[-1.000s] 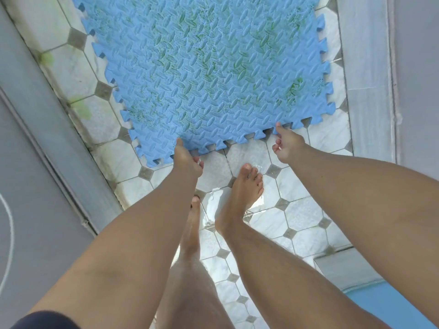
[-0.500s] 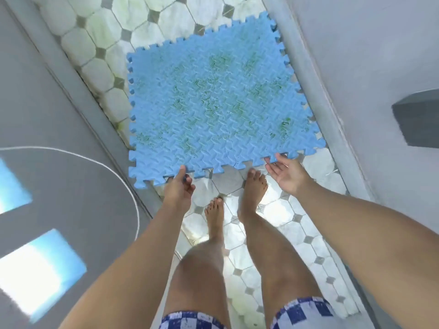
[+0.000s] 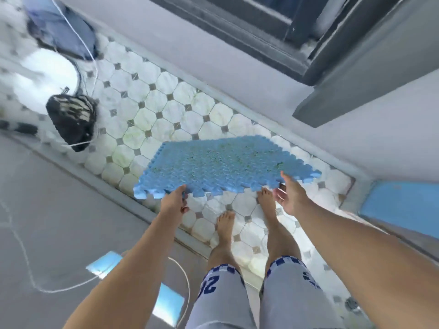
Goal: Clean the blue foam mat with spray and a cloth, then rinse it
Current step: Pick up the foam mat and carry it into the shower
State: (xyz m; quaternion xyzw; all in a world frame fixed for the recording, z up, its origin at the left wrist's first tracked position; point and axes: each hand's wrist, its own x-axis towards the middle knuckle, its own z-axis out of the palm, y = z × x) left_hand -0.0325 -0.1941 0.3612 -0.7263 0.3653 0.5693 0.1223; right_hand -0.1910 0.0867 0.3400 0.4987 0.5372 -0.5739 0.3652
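Note:
The blue foam mat (image 3: 221, 165) has interlocking edges and green stains across its top. Its near edge is raised off the tiled floor (image 3: 166, 115) and the sheet looks tilted. My left hand (image 3: 174, 199) is shut on the near edge toward the left corner. At the near right corner, my right hand (image 3: 289, 195) has its palm showing and fingers apart, with the thumb against the mat's edge. My bare feet stand just under the near edge. No spray bottle or cloth is in view.
A black bag (image 3: 69, 119), a dark blue bag (image 3: 61, 32) and a white cable (image 3: 90, 67) lie at the far left. A grey window frame (image 3: 308, 55) juts out on the right. Another blue panel (image 3: 399, 205) lies far right. A floor drain (image 3: 354, 305) is near my right leg.
The mat lay flat on the tiles and now has its near edge raised in my left hand. The view has pulled back and swung, and my right hand stays open at the corner.

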